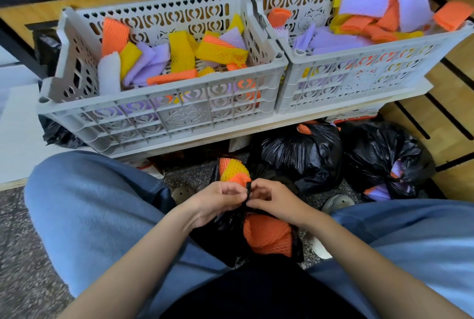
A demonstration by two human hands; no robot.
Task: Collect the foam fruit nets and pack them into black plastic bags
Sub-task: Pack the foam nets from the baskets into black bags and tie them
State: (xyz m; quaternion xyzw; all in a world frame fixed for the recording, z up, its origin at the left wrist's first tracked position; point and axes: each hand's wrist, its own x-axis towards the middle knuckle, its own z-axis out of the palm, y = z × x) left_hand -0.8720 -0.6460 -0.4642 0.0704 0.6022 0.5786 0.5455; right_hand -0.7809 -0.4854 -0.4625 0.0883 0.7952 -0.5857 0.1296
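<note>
Foam fruit nets [266, 235] in orange and yellow fill the black plastic bag [225, 239] held between the person's knees, bulging out of its near and far sides. The left hand [218, 200] and right hand [277, 203] meet above it. On each, the thumb and curled fingers pinch a thin black bag handle [248, 190], and the two strips are drawn together over the load, most likely to knot the bag shut so nothing spills. Holding the bag low and close gives both hands slack to work the tie.

Two tied bags [300, 154] [379, 157] lie on the floor just beyond, set aside as finished. Behind them the left crate [164, 113] and right crate [359, 75] stand side by side within reach, both holding many loose nets [182, 52] in purple, orange, yellow and white, so plenty remains to pack.
</note>
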